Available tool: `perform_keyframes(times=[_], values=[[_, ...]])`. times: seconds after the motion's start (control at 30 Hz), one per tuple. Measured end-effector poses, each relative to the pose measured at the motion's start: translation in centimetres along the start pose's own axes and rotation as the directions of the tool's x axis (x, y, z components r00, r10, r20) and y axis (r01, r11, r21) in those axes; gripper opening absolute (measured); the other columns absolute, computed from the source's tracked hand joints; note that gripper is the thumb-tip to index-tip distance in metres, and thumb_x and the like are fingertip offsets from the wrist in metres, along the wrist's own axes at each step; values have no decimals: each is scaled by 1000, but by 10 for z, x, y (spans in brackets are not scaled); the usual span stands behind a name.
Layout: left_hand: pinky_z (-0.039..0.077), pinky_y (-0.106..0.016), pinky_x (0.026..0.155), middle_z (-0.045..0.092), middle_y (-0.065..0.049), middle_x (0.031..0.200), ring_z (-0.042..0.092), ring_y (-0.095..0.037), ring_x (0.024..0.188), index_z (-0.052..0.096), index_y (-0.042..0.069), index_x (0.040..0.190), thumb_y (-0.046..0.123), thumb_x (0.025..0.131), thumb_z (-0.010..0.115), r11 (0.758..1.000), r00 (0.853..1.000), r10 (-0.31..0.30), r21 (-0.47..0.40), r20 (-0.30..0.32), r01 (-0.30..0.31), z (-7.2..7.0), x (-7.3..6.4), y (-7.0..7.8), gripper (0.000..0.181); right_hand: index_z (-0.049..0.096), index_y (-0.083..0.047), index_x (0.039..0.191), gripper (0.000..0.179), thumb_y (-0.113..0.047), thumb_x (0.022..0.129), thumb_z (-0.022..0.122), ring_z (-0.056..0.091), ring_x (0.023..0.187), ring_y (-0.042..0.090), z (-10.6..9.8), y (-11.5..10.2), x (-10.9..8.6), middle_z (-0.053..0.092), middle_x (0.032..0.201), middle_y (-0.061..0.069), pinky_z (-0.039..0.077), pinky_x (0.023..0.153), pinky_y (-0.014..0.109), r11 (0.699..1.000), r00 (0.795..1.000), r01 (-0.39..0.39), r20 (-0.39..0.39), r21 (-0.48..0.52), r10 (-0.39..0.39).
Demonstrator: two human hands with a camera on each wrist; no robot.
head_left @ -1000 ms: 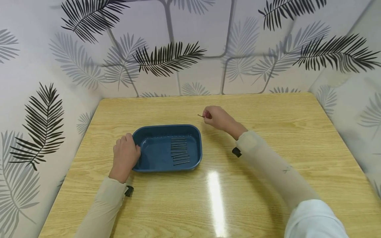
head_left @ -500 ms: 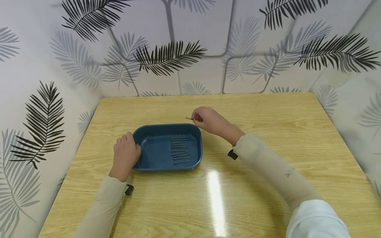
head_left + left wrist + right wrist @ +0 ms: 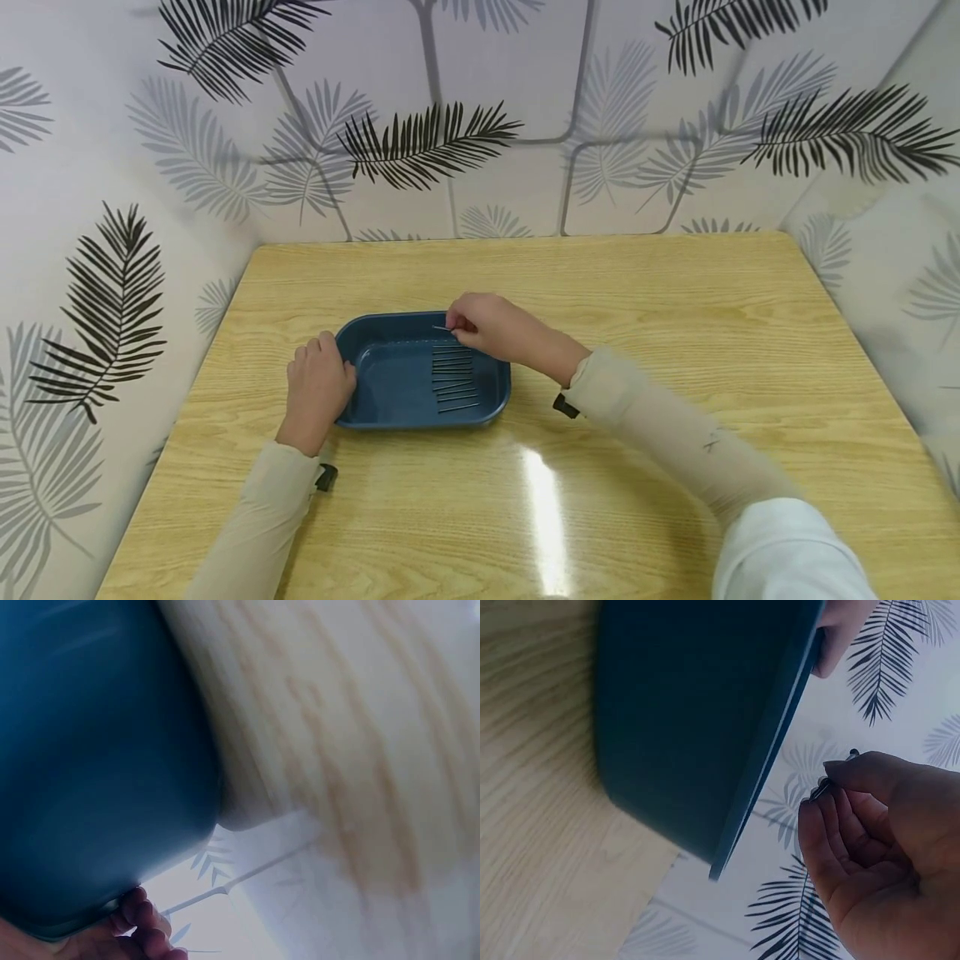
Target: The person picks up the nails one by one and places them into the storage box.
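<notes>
A blue rectangular plastic tray [image 3: 390,392] stands on the table, its rounded rim facing up. My left hand [image 3: 318,387] grips its left end; the left wrist view shows those fingers [image 3: 150,930] curled at the rim. Between thumb and fingertips my right hand [image 3: 498,333] pinches a thin metal nail [image 3: 442,327], above the tray's back right part. The right wrist view shows the nail's small round head [image 3: 854,752] sticking out past the thumb. Inside the tray, at the right, several similar nails [image 3: 453,369] lie in a column, mostly parallel, a couple slightly slanted.
The light wood table [image 3: 637,283] backs onto a wall [image 3: 517,192] with a leaf pattern, and more patterned wall rises at both sides. A bright light reflection [image 3: 546,517] lies on the tabletop in front of the tray.
My right hand, still pinching the nail, has moved left and slightly toward me, from beyond the tray's back right corner to over the tray. The left hand keeps its place.
</notes>
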State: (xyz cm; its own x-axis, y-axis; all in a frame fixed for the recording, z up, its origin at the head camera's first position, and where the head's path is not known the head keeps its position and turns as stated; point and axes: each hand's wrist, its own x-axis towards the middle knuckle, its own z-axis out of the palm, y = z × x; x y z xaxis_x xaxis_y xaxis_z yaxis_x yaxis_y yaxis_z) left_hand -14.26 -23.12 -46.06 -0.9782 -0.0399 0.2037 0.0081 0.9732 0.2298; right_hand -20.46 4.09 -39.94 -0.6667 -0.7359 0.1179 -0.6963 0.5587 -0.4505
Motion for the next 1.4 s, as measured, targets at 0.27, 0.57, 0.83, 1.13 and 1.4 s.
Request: perform_keyframes(times=[0.27, 0.57, 0.83, 1.13, 1.4], values=[[35, -46, 64, 46, -20, 82, 44, -37, 75, 42, -5, 92, 11, 86, 56, 1000, 1000, -7, -2, 9, 7, 0, 1, 0, 22, 63, -8, 104, 15, -12, 93, 54, 54, 82, 9, 13, -14, 2, 60, 98, 1, 44, 73, 21, 999, 998, 38, 57, -2, -38], [35, -46, 64, 46, -19, 82, 44, -36, 75, 42, -4, 92, 11, 86, 56, 1000, 1000, -7, -2, 11, 7, 0, 0, 0, 21, 64, -6, 104, 17, -11, 94, 51, 52, 81, 9, 30, -28, 5, 59, 98, 0, 43, 73, 21, 997, 985, 73, 158, 14, -74], [35, -46, 60, 44, -18, 77, 44, -36, 70, 42, -4, 88, 9, 85, 56, 1000, 999, 15, 2, -33, -15, 1, 1, -1, 20, 66, -6, 102, 14, -10, 92, 57, 53, 78, 7, 48, -41, 11, 61, 93, -1, 43, 71, 18, 994, 966, 109, 236, -9, -104], [33, -44, 61, 44, -17, 78, 42, -34, 71, 41, -3, 89, 11, 86, 56, 1000, 1000, 0, -3, -3, 0, 3, 1, -3, 21, 67, -9, 102, 15, -8, 91, 57, 56, 76, 4, 62, -48, 17, 64, 92, -2, 44, 69, 17, 996, 938, 92, 336, -18, -81], [34, -45, 61, 44, -18, 79, 43, -35, 72, 42, -4, 90, 11, 86, 55, 1000, 1000, -4, -8, 2, 4, 3, 1, -2, 21, 68, -10, 102, 16, -8, 91, 57, 60, 81, 6, 69, -49, 21, 66, 96, -1, 45, 70, 18, 998, 919, 53, 391, -16, -43]])
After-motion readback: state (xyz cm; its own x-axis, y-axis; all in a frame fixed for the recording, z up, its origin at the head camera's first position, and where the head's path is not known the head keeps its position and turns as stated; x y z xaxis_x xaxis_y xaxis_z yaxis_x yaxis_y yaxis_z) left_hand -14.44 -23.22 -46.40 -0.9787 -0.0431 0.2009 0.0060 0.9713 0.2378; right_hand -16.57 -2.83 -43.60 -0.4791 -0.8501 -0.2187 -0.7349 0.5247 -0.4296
